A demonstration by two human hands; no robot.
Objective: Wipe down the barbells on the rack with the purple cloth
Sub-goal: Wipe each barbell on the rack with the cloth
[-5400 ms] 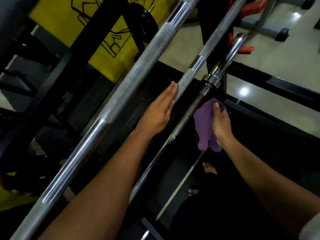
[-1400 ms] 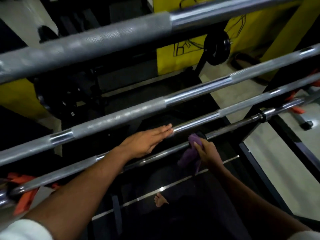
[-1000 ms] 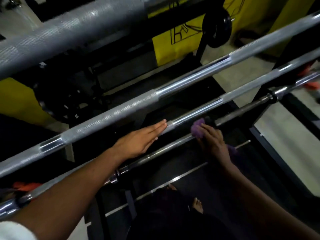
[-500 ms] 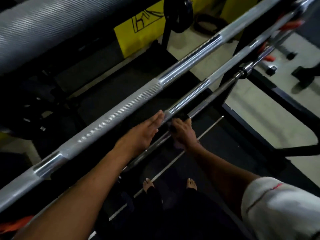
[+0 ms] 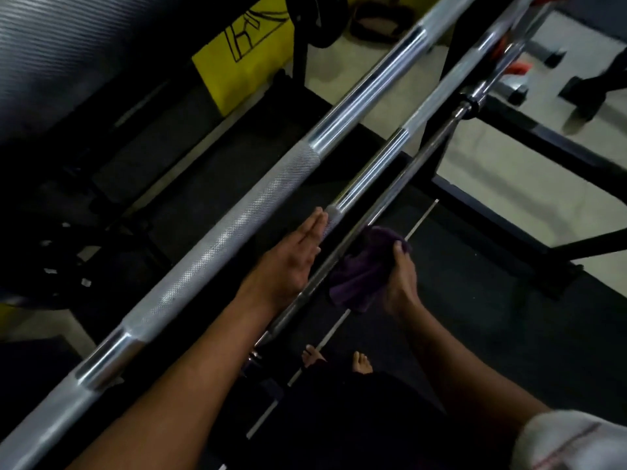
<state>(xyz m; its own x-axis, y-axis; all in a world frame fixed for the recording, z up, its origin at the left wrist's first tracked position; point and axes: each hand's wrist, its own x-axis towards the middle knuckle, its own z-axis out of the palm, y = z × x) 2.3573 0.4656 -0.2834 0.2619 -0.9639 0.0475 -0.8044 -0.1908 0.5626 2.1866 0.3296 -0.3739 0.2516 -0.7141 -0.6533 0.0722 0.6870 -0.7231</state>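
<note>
The right hand [image 5: 400,283] grips the bunched purple cloth [image 5: 364,269], fingers curled round it, just beside the thin dark steel barbell [image 5: 400,195] lowest on the rack. The left hand [image 5: 288,262] lies flat, fingers straight and together, on the knurled silver barbell [image 5: 376,171] above it. A thicker knurled chrome bar [image 5: 237,222] runs diagonally nearer the camera. Half a second ago the right hand covered the cloth on the thin bar; now the cloth shows plainly, drawn slightly back from it.

barbells [image 5: 237,218]: knurled, glossy steel | purple cloth [image 5: 363,269]: soft matt fabric
</note>
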